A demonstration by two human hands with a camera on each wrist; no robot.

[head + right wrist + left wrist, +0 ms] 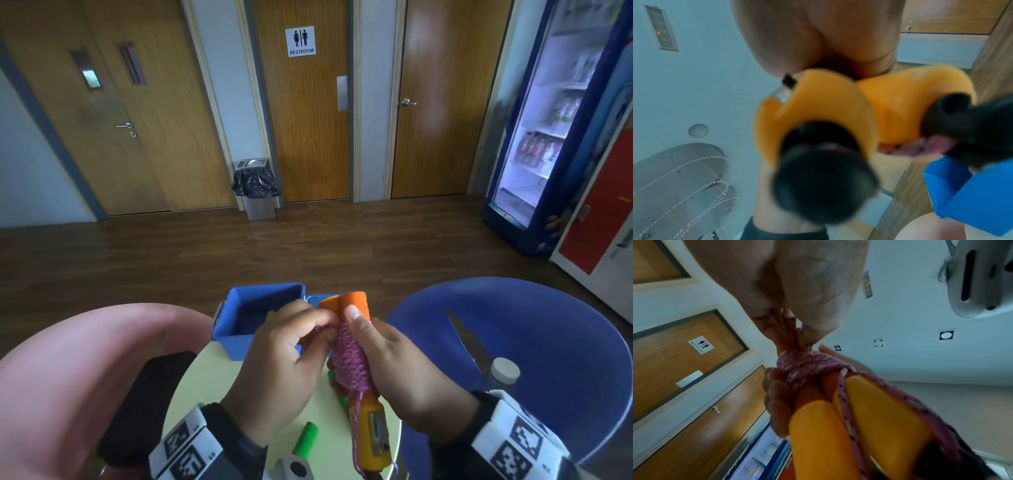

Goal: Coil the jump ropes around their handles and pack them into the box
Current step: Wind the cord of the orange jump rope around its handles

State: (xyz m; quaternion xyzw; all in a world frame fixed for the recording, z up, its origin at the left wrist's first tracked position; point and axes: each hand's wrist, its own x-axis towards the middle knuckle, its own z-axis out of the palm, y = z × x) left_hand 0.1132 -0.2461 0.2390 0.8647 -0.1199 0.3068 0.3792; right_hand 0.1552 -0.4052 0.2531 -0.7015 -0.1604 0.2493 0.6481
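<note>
Head view: a small round pale-yellow table (205, 387) stands on a dark wood floor (308, 246), with a pink chair (68, 370) to its left and a blue chair (534, 342) to its right. Scissors (469, 346) lie on the blue chair. Across the room are wooden doors, the middle door (308, 137) bearing a restroom sign (300, 41), a bin (257, 188) lined with a black bag, and a lit drinks fridge (548, 130) at right. An open blue box (253, 322) sits at the table's far edge. Above the table the right hand (397, 370) is wrapped around two orange handles (352, 305) bound with pink rope (349, 359), thumb pressed on the upper end. The left hand (284, 356) pinches the rope at the top of the coil. Green handles (306, 440) lie on the table below.

Left wrist view: the left fingertips (803, 339) nip the rope (807, 361) where it crosses the handles (818, 434); a loose strand runs down between them. White ceiling and the doors lie behind.

Right wrist view: blurred; the handles' (818, 105) black ends fill the frame under the right palm (818, 32), the box (966, 194) at lower right.
</note>
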